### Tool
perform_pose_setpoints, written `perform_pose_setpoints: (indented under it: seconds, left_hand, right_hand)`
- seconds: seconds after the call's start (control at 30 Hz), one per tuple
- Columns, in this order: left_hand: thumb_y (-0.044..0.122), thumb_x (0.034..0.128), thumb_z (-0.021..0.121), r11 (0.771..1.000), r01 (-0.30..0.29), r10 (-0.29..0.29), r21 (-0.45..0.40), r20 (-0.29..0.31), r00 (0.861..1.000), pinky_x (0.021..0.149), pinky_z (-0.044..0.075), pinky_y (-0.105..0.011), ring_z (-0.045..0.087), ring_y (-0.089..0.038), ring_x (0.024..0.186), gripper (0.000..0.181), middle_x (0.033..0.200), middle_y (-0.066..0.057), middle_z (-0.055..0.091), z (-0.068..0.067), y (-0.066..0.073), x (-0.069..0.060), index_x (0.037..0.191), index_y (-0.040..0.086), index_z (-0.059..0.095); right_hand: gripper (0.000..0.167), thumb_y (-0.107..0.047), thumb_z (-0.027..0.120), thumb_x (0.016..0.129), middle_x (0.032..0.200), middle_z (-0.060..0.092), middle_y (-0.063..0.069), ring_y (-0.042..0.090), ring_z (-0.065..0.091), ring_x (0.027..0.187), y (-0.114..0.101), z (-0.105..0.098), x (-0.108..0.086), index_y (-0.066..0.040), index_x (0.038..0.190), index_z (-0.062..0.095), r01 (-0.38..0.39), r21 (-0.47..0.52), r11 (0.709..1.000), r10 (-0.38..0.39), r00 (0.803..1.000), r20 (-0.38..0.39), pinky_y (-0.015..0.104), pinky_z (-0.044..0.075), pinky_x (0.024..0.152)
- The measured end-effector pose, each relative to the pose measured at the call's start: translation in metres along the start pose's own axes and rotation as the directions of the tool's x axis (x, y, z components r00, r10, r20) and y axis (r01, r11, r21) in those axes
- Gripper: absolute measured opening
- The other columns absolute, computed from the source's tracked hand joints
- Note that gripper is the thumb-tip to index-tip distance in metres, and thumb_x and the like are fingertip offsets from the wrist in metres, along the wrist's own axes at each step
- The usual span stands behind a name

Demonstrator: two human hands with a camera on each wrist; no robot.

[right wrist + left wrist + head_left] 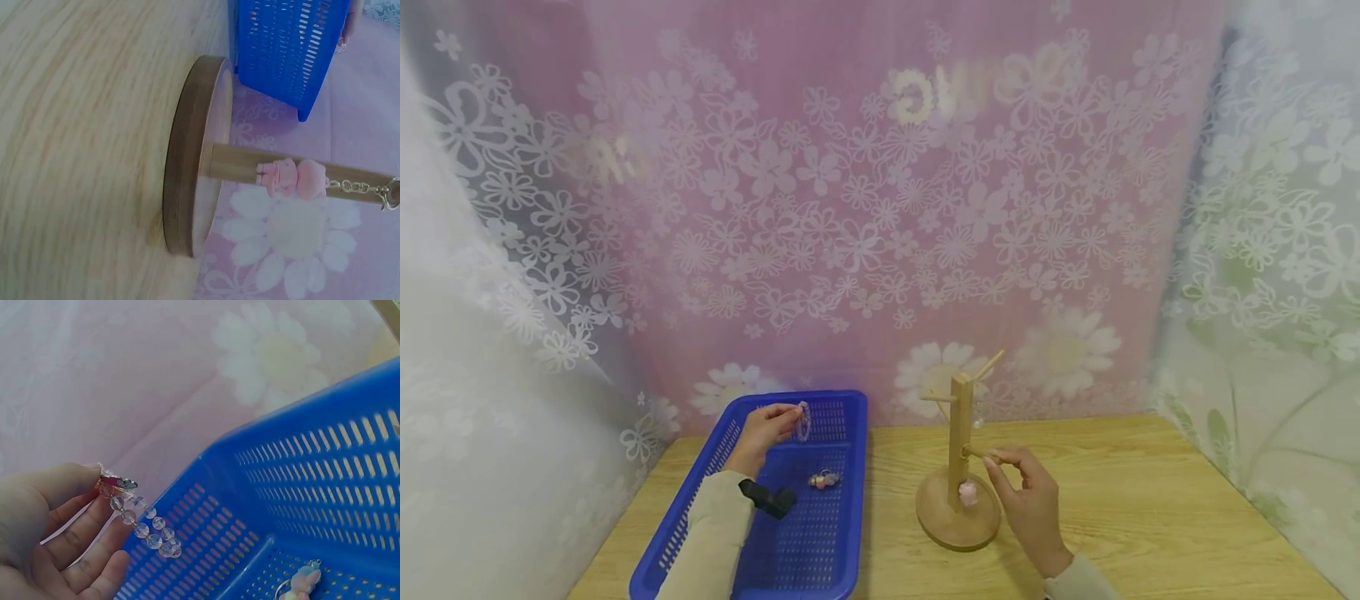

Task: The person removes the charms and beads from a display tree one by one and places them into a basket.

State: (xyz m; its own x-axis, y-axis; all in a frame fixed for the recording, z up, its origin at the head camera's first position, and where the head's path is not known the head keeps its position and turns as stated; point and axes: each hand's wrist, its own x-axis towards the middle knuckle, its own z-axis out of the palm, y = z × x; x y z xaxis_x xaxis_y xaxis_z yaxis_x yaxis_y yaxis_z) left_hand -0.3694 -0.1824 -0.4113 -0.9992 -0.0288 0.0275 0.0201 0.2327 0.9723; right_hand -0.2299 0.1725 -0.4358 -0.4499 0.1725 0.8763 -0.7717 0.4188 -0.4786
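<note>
Over the back of the blue plastic basket (860,483), my left hand (762,435) pinches a bracelet of clear beads (153,532) between thumb and fingertips; the loop hangs down. My right hand (1032,500) pinches the end of a lower peg (977,452) on a wooden stand (960,417). From that peg a pink figure keychain (294,177) dangles on a metal chain along the post, above the round base (181,162). The right wrist view does not show the right hand's fingers.
Inside the basket lies a small pastel keychain charm (824,479). More pegs (988,365) stick out near the stand's top, and a small pale item (977,423) shows behind the post. A flowered curtain (880,208) stands behind the wood-grain table (1150,500).
</note>
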Motion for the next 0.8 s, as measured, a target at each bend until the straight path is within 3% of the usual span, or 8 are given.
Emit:
perform_pose_setpoints:
  seconds: [0.1,0.17,0.27,0.33,0.43,0.6,0.7,0.8]
  left_hand:
    - [0.022,0.0901,0.065,1.0,-0.004,0.004,-0.002,-0.002,1.0,0.092,0.048,-0.044,0.063,-0.026,0.102,0.033,0.11,-0.013,0.066,-0.002,-0.004,0.001,0.113,-0.002,0.063]
    - [0.02,0.0899,0.065,1.0,-0.013,0.013,0.003,-0.006,1.0,0.092,0.048,-0.046,0.064,-0.027,0.099,0.031,0.107,-0.013,0.067,-0.002,-0.007,0.002,0.11,-0.003,0.064]
    - [0.017,0.09,0.065,0.999,-0.025,0.026,0.019,-0.014,1.0,0.092,0.047,-0.048,0.065,-0.028,0.096,0.027,0.103,-0.012,0.068,-0.003,-0.009,0.001,0.107,-0.004,0.066]
    - [0.016,0.0901,0.064,0.999,-0.037,0.038,0.036,-0.018,0.999,0.092,0.047,-0.049,0.065,-0.029,0.095,0.026,0.102,-0.013,0.068,-0.003,-0.01,0.001,0.107,-0.004,0.066]
    - [0.016,0.0901,0.064,0.997,-0.05,0.051,0.059,-0.023,0.998,0.092,0.047,-0.05,0.064,-0.028,0.094,0.026,0.101,-0.013,0.068,-0.004,-0.012,0.002,0.106,-0.004,0.067]
    - [0.018,0.0895,0.066,0.993,-0.069,0.071,0.093,-0.021,0.997,0.091,0.047,-0.049,0.063,-0.025,0.095,0.025,0.1,-0.011,0.068,-0.008,-0.016,0.005,0.105,-0.002,0.068]
    - [0.018,0.0889,0.066,0.99,-0.089,0.091,0.112,-0.007,0.996,0.091,0.047,-0.05,0.063,-0.025,0.096,0.026,0.101,-0.012,0.069,-0.012,-0.02,0.007,0.104,-0.002,0.068]
    - [0.017,0.0877,0.068,0.987,-0.087,0.088,0.138,-0.002,0.996,0.09,0.048,-0.048,0.063,-0.024,0.095,0.023,0.1,-0.011,0.069,-0.016,-0.024,0.009,0.101,-0.001,0.071]
  right_hand:
    - [0.022,0.026,0.061,0.071,0.082,0.061,0.015,0.002,0.059,0.088,0.004,-0.005,0.001,0.013,0.088,0.06,0.035,0.031,0.999,-0.036,0.999,0.027,0.012,0.045,0.087]
    - [0.018,0.024,0.056,0.078,0.086,0.063,0.012,-0.002,0.056,0.078,0.011,-0.009,0.002,0.013,0.092,0.06,0.026,0.053,0.998,-0.028,0.999,0.043,0.009,0.045,0.08]
    - [0.019,0.017,0.045,0.089,0.093,0.066,0.006,-0.004,0.052,0.068,0.022,-0.017,0.006,0.011,0.098,0.061,-0.064,0.07,0.995,0.061,0.997,0.049,0.01,0.044,0.073]
    - [0.02,0.009,0.045,0.093,0.094,0.067,0.001,-0.007,0.051,0.067,0.027,-0.02,0.012,0.006,0.1,0.064,-0.153,0.026,0.988,0.152,0.988,0.039,0.01,0.043,0.07]
    - [0.017,-0.002,0.05,0.096,0.092,0.068,-0.001,-0.004,0.058,0.079,0.034,-0.024,0.025,0.002,0.101,0.065,-0.28,-0.014,0.96,0.28,0.959,0.041,0.011,0.044,0.077]
    - [0.029,-0.024,0.052,0.098,0.094,0.066,-0.016,-0.001,0.061,0.089,0.041,-0.027,0.053,0.002,0.108,0.063,-0.458,-0.013,0.889,0.455,0.88,0.137,0.012,0.046,0.082]
    - [0.038,-0.032,0.052,0.097,0.098,0.065,-0.018,0.001,0.061,0.092,0.043,-0.026,0.07,0.0,0.114,0.061,-0.496,-0.018,0.868,0.49,0.85,0.195,0.014,0.047,0.082]
    - [0.043,-0.035,0.052,0.097,0.104,0.065,-0.013,0.002,0.061,0.096,0.043,-0.023,0.087,0.0,0.121,0.058,-0.504,0.009,0.863,0.489,0.841,0.232,0.017,0.048,0.085]
